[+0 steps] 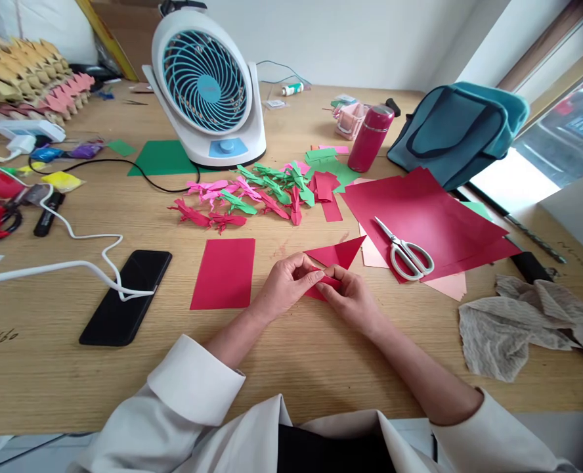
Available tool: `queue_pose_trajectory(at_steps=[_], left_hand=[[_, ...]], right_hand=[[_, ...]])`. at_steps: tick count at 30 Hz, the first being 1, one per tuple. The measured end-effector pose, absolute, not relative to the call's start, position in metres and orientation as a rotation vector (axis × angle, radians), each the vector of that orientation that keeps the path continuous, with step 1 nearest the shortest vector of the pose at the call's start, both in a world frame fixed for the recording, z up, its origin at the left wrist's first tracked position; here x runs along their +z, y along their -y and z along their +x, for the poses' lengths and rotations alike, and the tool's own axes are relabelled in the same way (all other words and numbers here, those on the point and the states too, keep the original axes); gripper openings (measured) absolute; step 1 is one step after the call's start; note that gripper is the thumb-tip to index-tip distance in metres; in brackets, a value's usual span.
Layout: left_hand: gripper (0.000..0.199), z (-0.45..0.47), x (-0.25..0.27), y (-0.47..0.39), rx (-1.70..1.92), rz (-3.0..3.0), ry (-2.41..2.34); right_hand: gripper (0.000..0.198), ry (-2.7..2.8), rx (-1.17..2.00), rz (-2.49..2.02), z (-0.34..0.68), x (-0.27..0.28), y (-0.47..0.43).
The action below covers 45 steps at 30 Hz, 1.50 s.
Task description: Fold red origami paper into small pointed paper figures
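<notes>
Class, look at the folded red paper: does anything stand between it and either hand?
Nothing visible does. The left hand and right hand both hold the folded red paper directly. The scissors lie apart, off to the right.

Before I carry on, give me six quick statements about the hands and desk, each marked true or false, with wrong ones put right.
1. The left hand and right hand both hold folded paper. True.
2. The scissors are in the right hand. False: they lie on the large red sheets.
3. A white cable reaches the phone. True.
4. The bottle stands left of the fan in this view. False: it stands to the right.
5. The paper figures are all green. False: some are pink or red.
6. A red rectangle lies flat on the table. True.
</notes>
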<state>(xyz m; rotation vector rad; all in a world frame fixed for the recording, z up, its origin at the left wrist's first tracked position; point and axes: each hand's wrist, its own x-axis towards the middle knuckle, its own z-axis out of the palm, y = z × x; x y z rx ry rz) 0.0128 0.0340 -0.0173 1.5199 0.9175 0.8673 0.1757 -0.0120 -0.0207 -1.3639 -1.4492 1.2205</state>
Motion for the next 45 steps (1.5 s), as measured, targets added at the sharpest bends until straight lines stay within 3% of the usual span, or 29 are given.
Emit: queue_pose_trajectory(at_steps=[13, 23, 45], left_hand=[[0.024, 0.013, -0.017, -0.033, 0.897, 1.448, -0.867], [0.023, 0.014, -0.016, -0.032, 0.862, 1.457, -0.903], [0.015, 0.01, -0.003, -0.03, 0.9, 1.599, -0.769]], right_hand=[[0.03, 1.274, 1.403, -1.276, 0.177, -0.022, 0.009], [0.024, 1.389, 1.273, -1.329, 0.177, -0.02, 0.012], [0.036, 1.149, 1.493, -1.196, 0.178, -0.013, 0.011]])
